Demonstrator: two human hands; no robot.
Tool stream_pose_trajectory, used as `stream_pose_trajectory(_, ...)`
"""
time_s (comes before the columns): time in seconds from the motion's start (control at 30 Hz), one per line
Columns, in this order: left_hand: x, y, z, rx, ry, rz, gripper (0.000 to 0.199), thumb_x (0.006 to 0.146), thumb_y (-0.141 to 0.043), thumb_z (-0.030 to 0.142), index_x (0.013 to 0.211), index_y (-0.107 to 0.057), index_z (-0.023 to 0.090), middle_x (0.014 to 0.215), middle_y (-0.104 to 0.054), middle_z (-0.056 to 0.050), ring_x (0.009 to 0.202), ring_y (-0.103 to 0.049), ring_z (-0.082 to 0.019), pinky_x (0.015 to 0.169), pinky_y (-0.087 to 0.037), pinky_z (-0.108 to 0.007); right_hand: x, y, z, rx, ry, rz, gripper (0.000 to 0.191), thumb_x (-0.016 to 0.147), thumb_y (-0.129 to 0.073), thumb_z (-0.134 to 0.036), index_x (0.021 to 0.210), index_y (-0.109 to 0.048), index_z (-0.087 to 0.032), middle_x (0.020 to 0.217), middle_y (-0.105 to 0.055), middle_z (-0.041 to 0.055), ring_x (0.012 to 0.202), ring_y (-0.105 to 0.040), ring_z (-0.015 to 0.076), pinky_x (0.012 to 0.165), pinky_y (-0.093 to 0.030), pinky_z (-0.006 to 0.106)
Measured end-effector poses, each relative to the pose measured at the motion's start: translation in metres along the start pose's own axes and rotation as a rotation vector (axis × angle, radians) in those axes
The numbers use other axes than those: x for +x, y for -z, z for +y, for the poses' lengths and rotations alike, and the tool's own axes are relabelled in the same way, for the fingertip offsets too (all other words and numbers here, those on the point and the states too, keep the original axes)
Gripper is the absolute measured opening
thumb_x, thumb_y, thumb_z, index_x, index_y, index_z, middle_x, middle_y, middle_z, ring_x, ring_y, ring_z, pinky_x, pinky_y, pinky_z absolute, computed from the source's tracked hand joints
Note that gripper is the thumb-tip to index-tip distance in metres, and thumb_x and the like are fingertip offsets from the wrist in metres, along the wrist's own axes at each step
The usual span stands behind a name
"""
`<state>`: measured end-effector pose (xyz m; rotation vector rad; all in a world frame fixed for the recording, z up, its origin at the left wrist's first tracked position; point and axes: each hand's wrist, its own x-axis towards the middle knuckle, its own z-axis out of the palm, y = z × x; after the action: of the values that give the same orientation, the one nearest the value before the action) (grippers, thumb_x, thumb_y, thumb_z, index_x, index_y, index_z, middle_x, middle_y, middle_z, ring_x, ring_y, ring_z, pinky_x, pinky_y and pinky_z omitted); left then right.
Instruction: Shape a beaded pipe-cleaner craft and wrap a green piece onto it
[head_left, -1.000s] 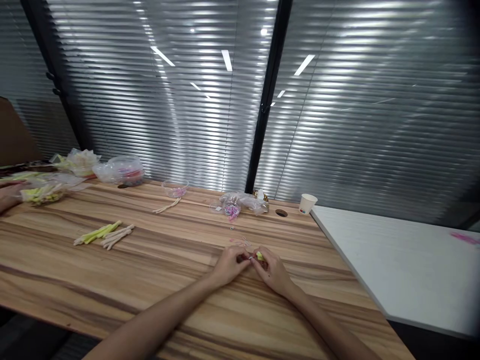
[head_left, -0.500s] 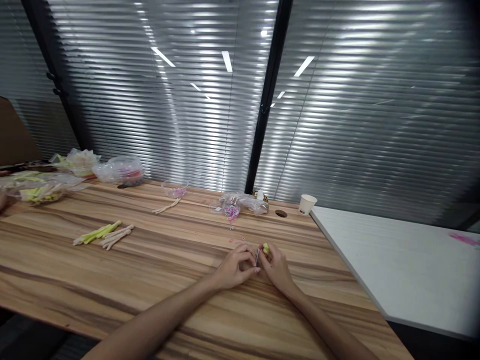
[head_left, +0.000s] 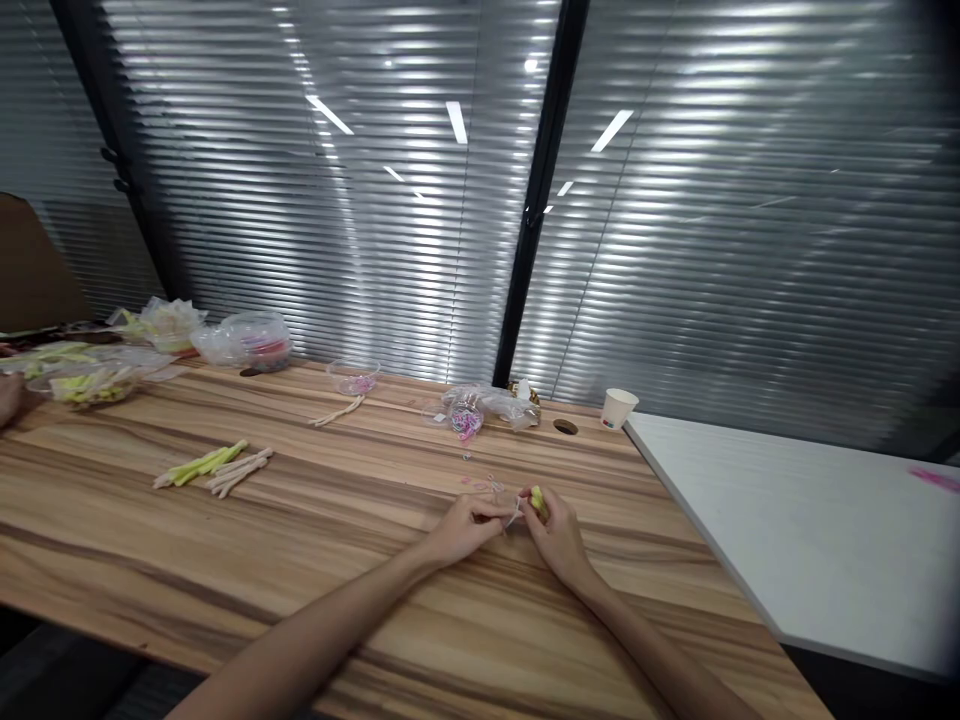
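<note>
Our right hand (head_left: 559,535) pinches a small yellow-green soft piece (head_left: 537,497) upright between fingertips, while our left hand (head_left: 461,527) pinches a thin pale loop (head_left: 514,513) just beside it, the two held close, we judge, to bring them together. Both rest low on the striped wooden table (head_left: 300,540). Beyond the yellow-green piece lies a clear bag of pink loops (head_left: 466,418); far left of it, pale green and cream sticks (head_left: 211,467).

Head-worn view — forward, downward, close
</note>
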<state>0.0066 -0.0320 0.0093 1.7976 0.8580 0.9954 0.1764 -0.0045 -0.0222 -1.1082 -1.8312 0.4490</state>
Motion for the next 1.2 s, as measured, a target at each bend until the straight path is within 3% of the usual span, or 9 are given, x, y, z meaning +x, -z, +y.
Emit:
stream_pose_trajectory(0.1,0.002,0.001,-0.007,-0.021,0.011,0.034,0.029,0.080,-0.052,0.028,0.104,-0.065,0.020,0.102,-0.066,-0.006,0.090,-0.057,-0.019,0.079,-0.044,-0.030,0.000,0.000,-0.001,0.016,-0.004,-0.025,0.020,0.080,-0.048,-0.037,0.081,-0.054,-0.017,0.070,-0.060,0.0050,0.063,-0.054,0.0179,0.059,-0.041,0.028)
stream_pose_trajectory(0.3,0.005,0.002,-0.018,-0.064,0.107,0.128,0.036,0.078,-0.056,0.040,0.104,-0.065,0.019,0.103,-0.066,-0.009,0.063,-0.055,-0.012,0.056,-0.043,-0.023,0.001,0.002,-0.001,0.032,-0.022,-0.068,0.028,0.078,-0.053,-0.042,0.087,-0.055,-0.015,0.070,-0.059,0.0046,0.061,-0.052,0.0173,0.057,-0.041,0.027)
stream_pose_trajectory(0.47,0.006,0.004,-0.022,-0.139,0.170,0.253,0.035,0.071,-0.062,0.040,0.095,-0.069,0.015,0.101,-0.066,-0.010,0.060,-0.055,-0.012,0.049,-0.043,-0.022,0.003,0.002,0.005,0.110,-0.035,-0.031,0.031,0.085,-0.043,-0.044,0.092,-0.055,-0.016,0.083,-0.061,0.0074,0.077,-0.056,0.0202,0.070,-0.043,0.030)
stream_pose_trajectory(0.63,0.008,0.005,-0.019,-0.092,0.200,0.281,0.030,0.068,-0.064,0.037,0.085,-0.072,0.014,0.090,-0.070,-0.009,0.060,-0.055,-0.013,0.048,-0.044,-0.022,0.005,-0.001,0.008,0.258,-0.095,-0.026,0.041,0.087,-0.034,-0.050,0.096,-0.055,-0.016,0.072,-0.059,0.0040,0.069,-0.057,0.0181,0.067,-0.045,0.029)
stream_pose_trajectory(0.87,0.009,0.006,-0.024,-0.008,0.128,0.264,0.025,0.072,-0.059,0.036,0.077,-0.073,0.016,0.083,-0.070,-0.006,0.064,-0.058,-0.015,0.054,-0.043,-0.022,0.009,-0.005,0.020,0.333,-0.184,-0.029,0.048,0.084,-0.036,-0.057,0.091,-0.060,-0.015,0.088,-0.063,0.0099,0.081,-0.058,0.0211,0.070,-0.046,0.031)
stream_pose_trajectory(1.03,0.007,0.007,-0.019,0.043,0.078,0.236,0.024,0.074,-0.058,0.035,0.082,-0.073,0.017,0.082,-0.070,-0.006,0.073,-0.060,-0.018,0.062,-0.046,-0.025,0.007,-0.001,0.018,0.096,-0.033,-0.043,0.040,0.087,-0.039,-0.049,0.073,-0.060,-0.017,0.077,-0.056,0.0058,0.076,-0.053,0.0180,0.070,-0.042,0.029)
stream_pose_trajectory(1.2,0.007,0.007,-0.015,0.079,0.084,0.232,0.023,0.075,-0.058,0.032,0.082,-0.073,0.016,0.075,-0.070,-0.006,0.075,-0.061,-0.018,0.065,-0.046,-0.025,0.006,0.001,0.017,0.032,0.043,-0.074,0.037,0.088,-0.041,-0.042,0.064,-0.055,-0.017,0.074,-0.052,0.0043,0.073,-0.050,0.0166,0.067,-0.040,0.027)
